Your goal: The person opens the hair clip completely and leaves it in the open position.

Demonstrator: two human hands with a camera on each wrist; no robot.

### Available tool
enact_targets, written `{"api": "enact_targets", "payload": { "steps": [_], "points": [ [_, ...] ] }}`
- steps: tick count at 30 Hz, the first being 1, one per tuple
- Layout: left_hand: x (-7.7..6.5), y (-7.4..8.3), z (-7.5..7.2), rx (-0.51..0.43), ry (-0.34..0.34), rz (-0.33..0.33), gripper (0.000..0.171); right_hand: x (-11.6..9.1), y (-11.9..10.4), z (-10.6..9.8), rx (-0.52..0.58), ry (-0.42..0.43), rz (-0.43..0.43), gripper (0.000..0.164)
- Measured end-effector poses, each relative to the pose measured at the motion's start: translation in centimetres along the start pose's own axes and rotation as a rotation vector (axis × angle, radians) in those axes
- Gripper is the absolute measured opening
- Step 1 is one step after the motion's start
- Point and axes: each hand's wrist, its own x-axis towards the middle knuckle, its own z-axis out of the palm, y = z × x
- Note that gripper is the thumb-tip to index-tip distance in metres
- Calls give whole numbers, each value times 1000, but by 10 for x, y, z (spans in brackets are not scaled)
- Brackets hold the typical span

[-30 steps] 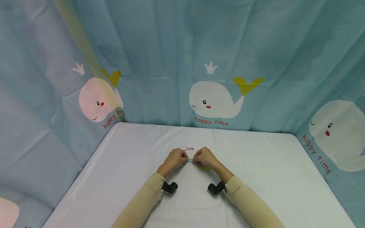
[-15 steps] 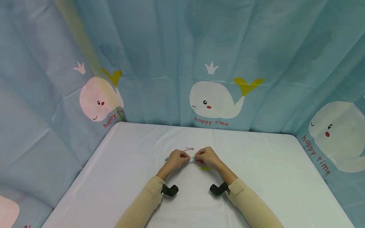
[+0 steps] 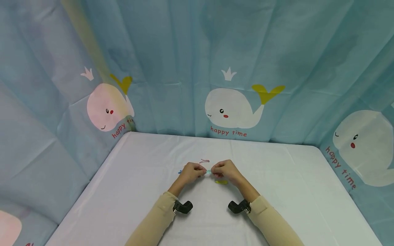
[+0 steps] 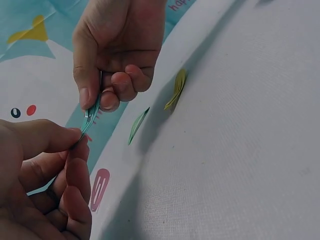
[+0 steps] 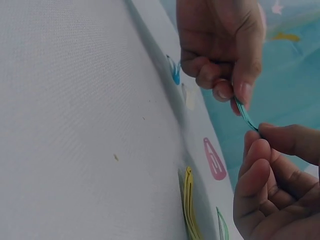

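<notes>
We see the left hand point(image 3: 191, 172) and the right hand point(image 3: 226, 169) close together over the white table point(image 3: 147, 177), each pinching one end of a small teal hair clip point(image 3: 208, 172) held between them. A pink clip point(image 3: 204, 161) lies just beyond the hands, a yellow clip point(image 3: 221, 182) just beside the right wrist, a blue clip point(image 3: 180, 171) left of the left hand

clip point(image 3: 208, 171) between both hands point(image 3: 191, 171) – others point(image 3: 221, 182) around
</notes>
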Motion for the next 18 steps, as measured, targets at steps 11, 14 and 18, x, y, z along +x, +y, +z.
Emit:
{"api": "enact_targets", "payload": {
  "steps": [11, 14, 18],
  "points": [
    [-1, 1, 0, -144, -9, -28, 15, -8, 3, -8, 227, -107, 52, 22],
    [0, 3, 0, -161, -14, -18, 17, -10, 2, -11, 303, -130, 78, 24],
    [-1, 6, -1, -176, -21, -31, 18, -13, 0, -14, 341, -145, 78, 26]
  ]
}}
